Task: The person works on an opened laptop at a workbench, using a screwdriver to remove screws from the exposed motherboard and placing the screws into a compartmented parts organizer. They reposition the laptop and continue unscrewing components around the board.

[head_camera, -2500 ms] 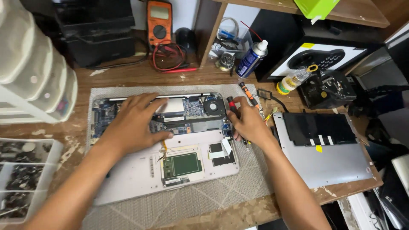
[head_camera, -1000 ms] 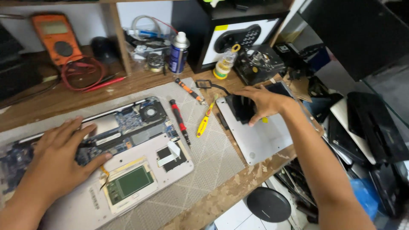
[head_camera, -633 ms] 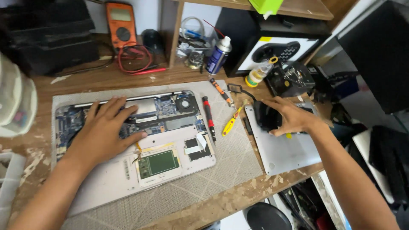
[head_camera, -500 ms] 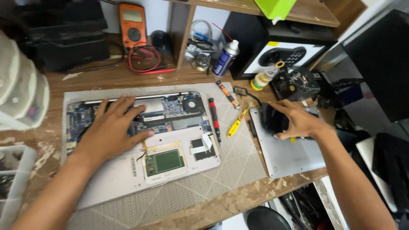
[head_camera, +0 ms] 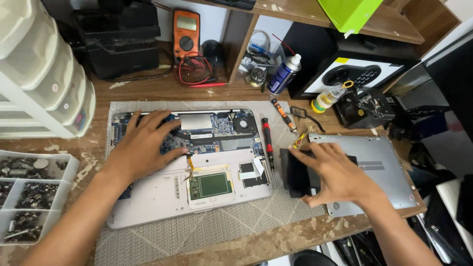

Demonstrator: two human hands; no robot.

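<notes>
The left hand (head_camera: 143,145) lay flat, fingers spread, on the circuit board of the opened laptop (head_camera: 189,167), gripping nothing. The right hand (head_camera: 335,175) rested with fingers splayed on a black battery pack (head_camera: 295,172), which lay between the laptop and the grey bottom cover (head_camera: 374,167), partly on the cover's edge. The pack looked flat, stiff and fairly heavy — likely puncture-prone — so holding it by its long edges seemed safest, never bending it.
</notes>
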